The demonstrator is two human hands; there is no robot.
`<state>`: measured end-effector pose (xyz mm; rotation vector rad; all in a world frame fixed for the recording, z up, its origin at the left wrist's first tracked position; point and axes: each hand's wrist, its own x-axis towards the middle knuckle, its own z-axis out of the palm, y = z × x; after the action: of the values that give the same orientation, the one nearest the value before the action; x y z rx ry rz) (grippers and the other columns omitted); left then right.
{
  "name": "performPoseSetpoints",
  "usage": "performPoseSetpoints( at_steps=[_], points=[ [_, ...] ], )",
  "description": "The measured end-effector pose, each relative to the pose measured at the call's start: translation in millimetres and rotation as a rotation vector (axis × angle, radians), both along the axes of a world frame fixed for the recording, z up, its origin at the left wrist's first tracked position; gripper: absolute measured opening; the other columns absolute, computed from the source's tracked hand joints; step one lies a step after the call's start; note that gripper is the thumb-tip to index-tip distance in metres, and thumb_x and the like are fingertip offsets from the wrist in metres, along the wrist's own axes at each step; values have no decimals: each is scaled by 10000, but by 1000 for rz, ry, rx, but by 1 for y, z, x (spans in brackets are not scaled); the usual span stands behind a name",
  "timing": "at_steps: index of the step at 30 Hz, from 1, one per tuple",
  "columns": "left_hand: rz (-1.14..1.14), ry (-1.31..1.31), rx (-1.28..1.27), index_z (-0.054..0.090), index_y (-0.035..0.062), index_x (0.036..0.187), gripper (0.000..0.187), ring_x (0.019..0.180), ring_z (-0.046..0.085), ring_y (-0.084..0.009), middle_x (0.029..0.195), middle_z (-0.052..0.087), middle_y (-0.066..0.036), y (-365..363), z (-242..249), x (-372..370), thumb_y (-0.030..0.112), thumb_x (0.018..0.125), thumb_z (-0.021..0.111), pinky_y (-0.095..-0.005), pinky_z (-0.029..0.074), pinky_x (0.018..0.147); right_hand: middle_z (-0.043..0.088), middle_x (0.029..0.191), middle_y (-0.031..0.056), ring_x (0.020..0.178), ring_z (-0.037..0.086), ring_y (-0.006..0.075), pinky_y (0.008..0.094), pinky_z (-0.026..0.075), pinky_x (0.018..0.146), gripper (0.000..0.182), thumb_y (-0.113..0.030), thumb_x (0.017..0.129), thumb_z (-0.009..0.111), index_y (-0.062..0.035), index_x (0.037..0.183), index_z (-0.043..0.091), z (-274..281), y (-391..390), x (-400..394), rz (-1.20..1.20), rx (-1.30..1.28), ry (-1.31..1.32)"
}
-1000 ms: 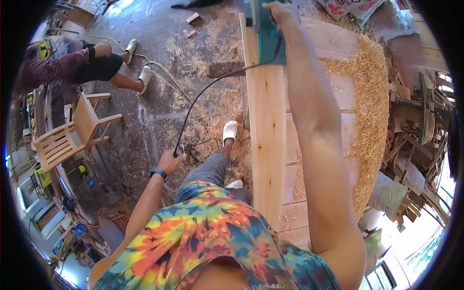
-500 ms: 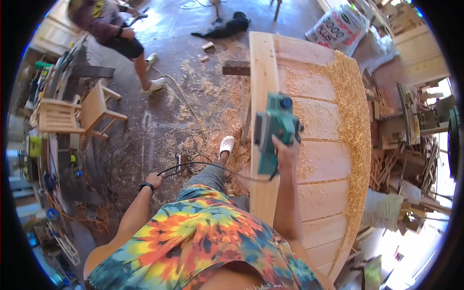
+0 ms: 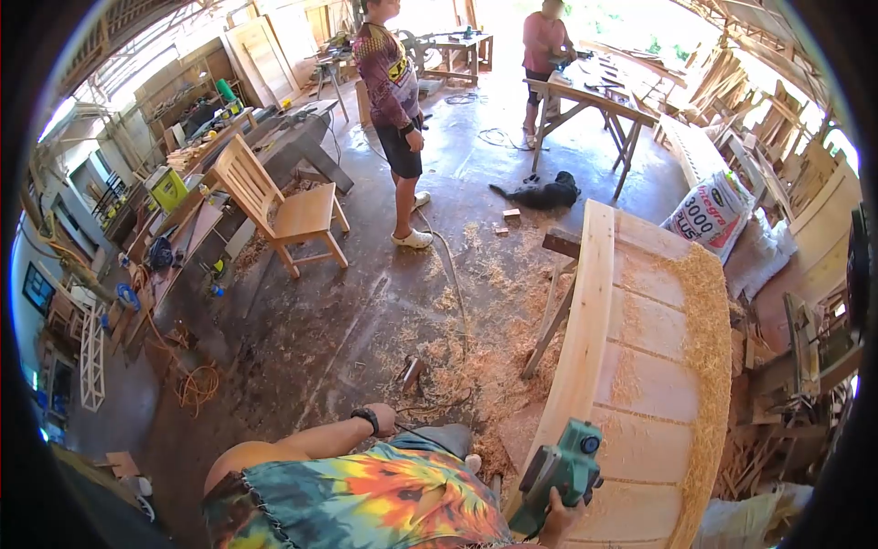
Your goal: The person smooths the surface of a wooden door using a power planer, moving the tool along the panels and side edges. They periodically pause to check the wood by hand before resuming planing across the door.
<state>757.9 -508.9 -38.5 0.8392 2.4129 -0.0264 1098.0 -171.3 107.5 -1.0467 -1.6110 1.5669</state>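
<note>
My right hand is wrapped round the handle of a green power planer, low in the view. The planer is over the near part of a pale board along the left edge of a panelled wooden piece. Curled shavings lie thick on the panel's right side. At the lower middle, my left hand is closed round the dark cord, beside my leg. A dark band is on that wrist.
A person stands beyond a wooden chair. Another person works at a far table. A black dog lies on the floor. A cord crosses shavings. A printed sack stands at right.
The view has tilted up and turned left, bringing the far person and tables into sight. The planer and both hands now appear lower in view, still held the same way.
</note>
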Motion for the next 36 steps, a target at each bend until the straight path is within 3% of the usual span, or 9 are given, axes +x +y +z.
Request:
performPoseSetpoints(
  at_steps=[1, 3, 4, 7, 10, 15, 24, 31, 36],
  points=[
    [-20, 4, 9, 763, 59, 1017, 338, 1025, 695, -378, 1086, 718, -227, -6, 3, 12, 275, 807, 610, -472, 551, 898, 668, 884, 108, 663, 621, 180, 294, 487, 588, 347, 7, 777, 747, 27, 1109, 649, 5, -13, 16, -2, -21, -94],
    [-4, 38, -50, 777, 76, 949, 285, 957, 705, -373, 1002, 733, -205, -14, 7, 22, 264, 773, 655, -464, 563, 843, 672, 1111, 138, 955, 657, 262, 372, 522, 861, 486, -25, 749, 765, 30, 1214, 637, 25, -57, 31, -52, 273, -109],
    [9, 56, 19, 780, 84, 897, 254, 922, 710, -373, 974, 733, -207, -24, -18, 19, 241, 744, 651, -465, 568, 814, 628, 1269, 137, 1162, 590, 302, 408, 431, 1046, 576, -47, 738, 763, 23, 1289, 612, 4, -67, 46, -41, 160, 32],
    [-135, -8, -60, 775, 68, 885, 239, 863, 709, -370, 919, 731, -204, -50, -15, 15, 245, 763, 669, -472, 562, 805, 682, 1045, 86, 890, 634, 209, 332, 514, 796, 429, -131, 811, 790, 2, 1193, 646, -10, -126, 95, -171, 177, -254],
    [-119, 30, 207, 693, 26, 981, 284, 1025, 630, -435, 1041, 681, -253, -91, -35, 24, 294, 935, 608, -492, 505, 874, 602, 720, 15, 536, 494, 83, 248, 370, 494, 338, -116, 820, 803, 32, 1088, 662, -32, -207, 133, -323, -103, -95],
    [-172, -48, 149, 671, 18, 1027, 308, 1114, 595, -445, 1110, 658, -267, -86, -11, 8, 291, 986, 534, -498, 468, 961, 599, 691, 0, 534, 517, 78, 249, 387, 500, 321, -107, 811, 816, 28, 1065, 674, -24, -218, 128, -328, -134, -182],
    [-318, -98, 68, 655, 2, 966, 401, 1045, 608, -470, 1039, 662, -295, -85, -20, 15, 369, 1024, 502, -525, 473, 866, 723, 833, 116, 745, 664, 200, 342, 526, 713, 358, -268, 794, 833, 11, 971, 695, -22, -255, 158, -343, -181, -460],
    [-412, -86, 32, 672, 15, 924, 412, 970, 627, -481, 944, 670, -290, -57, -11, 66, 395, 1010, 537, -526, 485, 805, 714, 818, 144, 744, 675, 220, 367, 530, 716, 398, -294, 773, 836, 8, 986, 688, -31, -282, 236, -284, -207, -491],
    [-653, -63, -65, 708, 3, 822, 379, 906, 662, -457, 887, 673, -286, -39, 3, 142, 379, 869, 718, -503, 517, 753, 727, 867, 163, 787, 697, 234, 382, 537, 747, 406, -268, 757, 835, 6, 1019, 691, -41, -309, 327, -234, -200, -551]
  ],
)
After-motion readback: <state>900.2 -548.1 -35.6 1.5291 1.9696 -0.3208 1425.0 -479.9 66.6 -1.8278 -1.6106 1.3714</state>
